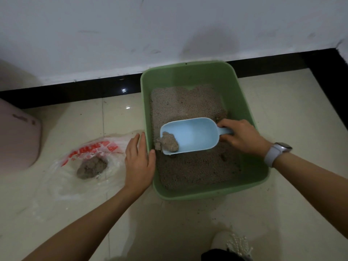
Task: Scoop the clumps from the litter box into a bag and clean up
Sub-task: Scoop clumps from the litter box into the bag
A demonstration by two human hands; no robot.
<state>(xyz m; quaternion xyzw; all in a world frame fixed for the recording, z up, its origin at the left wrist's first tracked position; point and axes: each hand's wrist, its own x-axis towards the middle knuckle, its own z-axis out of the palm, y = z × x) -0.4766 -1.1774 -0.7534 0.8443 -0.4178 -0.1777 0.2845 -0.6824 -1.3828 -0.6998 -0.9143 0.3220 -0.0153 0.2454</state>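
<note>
The only lettering in your view sits on the plastic bag (90, 159), lying flat on the floor tiles to the left of the green litter box (244, 102). You're looking at bold red print across the bag's upper part, a long band of characters and a smaller red block just to its right (it appears upside down from where you stand). The print is crumpled and blurred, so no word or brand can be made out. The watch (280, 148) on your right wrist shows no readable face, and nothing on the box carries any text.
</note>
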